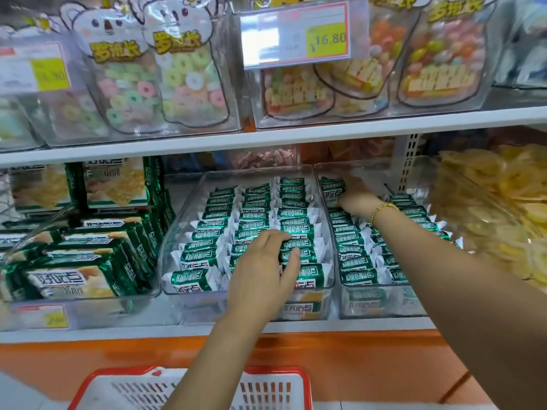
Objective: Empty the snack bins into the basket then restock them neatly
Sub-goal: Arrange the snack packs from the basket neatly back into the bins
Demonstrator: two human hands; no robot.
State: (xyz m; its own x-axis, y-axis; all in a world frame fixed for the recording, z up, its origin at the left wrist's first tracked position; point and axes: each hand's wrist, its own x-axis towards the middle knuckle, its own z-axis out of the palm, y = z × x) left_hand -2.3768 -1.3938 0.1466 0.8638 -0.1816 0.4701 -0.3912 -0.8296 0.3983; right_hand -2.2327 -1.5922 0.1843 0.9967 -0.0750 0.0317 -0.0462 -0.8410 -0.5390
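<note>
From the head camera, this looks like the restocking stage. The middle bin point(177, 232) is filled with green snack packets point(254, 216) in tidy rows, and no packet shows in the part of the red basket point(266, 371) in view, near and below.

The left hand point(262, 263) lies on the near right column of the middle bin, fingers bent over the packets and thumb at their side. Whether it grips or only presses them level I cannot tell.

The right hand point(356, 194), with a bracelet point(381, 210) on its wrist, reaches to the far end of the right bin point(381, 304). It pinches a lone packet point(332, 186) there, where the rows stop short.

The next move probably calls for laying that packet flat and in line, label up.

The upper shelf point(266, 134) hangs low over the bins, so there is little room for the reach. Larger cracker packs point(74, 261) crowd the left and yellow fruit chips point(503, 208) the right. Candy pouches point(133, 84) and a price tag point(296, 34) sit above.
</note>
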